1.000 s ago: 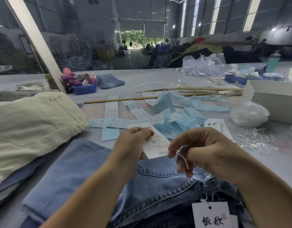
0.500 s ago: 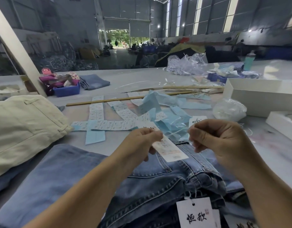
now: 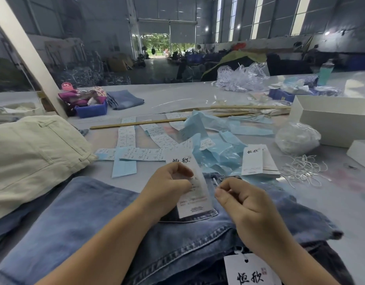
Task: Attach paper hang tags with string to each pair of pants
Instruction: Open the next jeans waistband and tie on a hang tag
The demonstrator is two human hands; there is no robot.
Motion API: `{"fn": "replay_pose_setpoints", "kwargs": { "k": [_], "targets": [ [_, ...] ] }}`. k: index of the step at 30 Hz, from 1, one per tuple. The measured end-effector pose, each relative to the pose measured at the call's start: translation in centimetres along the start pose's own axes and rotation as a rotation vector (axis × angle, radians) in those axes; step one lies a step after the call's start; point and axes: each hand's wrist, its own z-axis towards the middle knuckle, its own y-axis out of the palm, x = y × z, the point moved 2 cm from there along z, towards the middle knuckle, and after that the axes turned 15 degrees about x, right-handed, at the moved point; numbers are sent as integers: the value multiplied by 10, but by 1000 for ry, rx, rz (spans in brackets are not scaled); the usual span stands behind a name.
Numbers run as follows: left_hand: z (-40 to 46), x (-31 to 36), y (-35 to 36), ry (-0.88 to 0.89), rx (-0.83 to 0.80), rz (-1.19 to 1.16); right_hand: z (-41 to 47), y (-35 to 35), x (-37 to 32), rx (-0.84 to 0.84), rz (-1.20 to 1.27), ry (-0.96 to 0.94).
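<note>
The left hand (image 3: 169,186) pinches a paper hang tag (image 3: 193,190) above the blue jeans (image 3: 107,219); the right hand (image 3: 245,200), just beside the tag, pinches a white string end (image 3: 215,182). Threading likely goes best with the tag held steady and the string tip kept short and stiff.

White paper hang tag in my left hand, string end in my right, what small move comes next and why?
Probably bring the white string tip leftward to the white paper hang tag and thread it through the tag's hole, which the left hand hides. The right hand pinches the tip just beside the tag, still apart from it, above the blue denim jeans.
</note>
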Motion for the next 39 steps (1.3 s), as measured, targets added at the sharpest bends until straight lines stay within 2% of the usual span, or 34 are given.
{"fn": "replay_pose_setpoints", "kwargs": {
  "k": [4, 7, 12, 15, 20, 23, 26, 31, 34, 37, 39],
  "targets": [
    [2, -4, -11, -68, -2, 48, -1, 8, 7, 68, -52, -51],
    [2, -4, -18, -142, -28, -13, 7, 15, 11, 83, -168, -107],
    [-3, 1, -30, -208, -95, -103, 26, 24, 13, 62, -154, -48],
    [-11, 8, -32, -199, -154, -174, 26, 14, 15, 76, 19, 54],
    [-22, 30, -7, -52, -347, -337, 31, -18, 18, 155, 398, 394],
    [-27, 41, 22, 22, -517, -322, 31, -32, 10, 148, 406, 463],
    [-29, 45, 43, 46, -592, -232, 26, -42, 4, 102, 388, 476],
    [-22, 47, 60, -56, -448, -214, 17, -55, 6, 24, 277, 505],
    [-19, 44, 64, -31, -379, -182, 14, -54, 6, -57, 170, 519],
    [-23, 40, 62, 5, -344, -118, 16, -59, 13, 103, 146, 552],
    [-26, 40, 62, 4, -363, -127, 17, -63, 12, 185, 72, 464]
  ]
}}
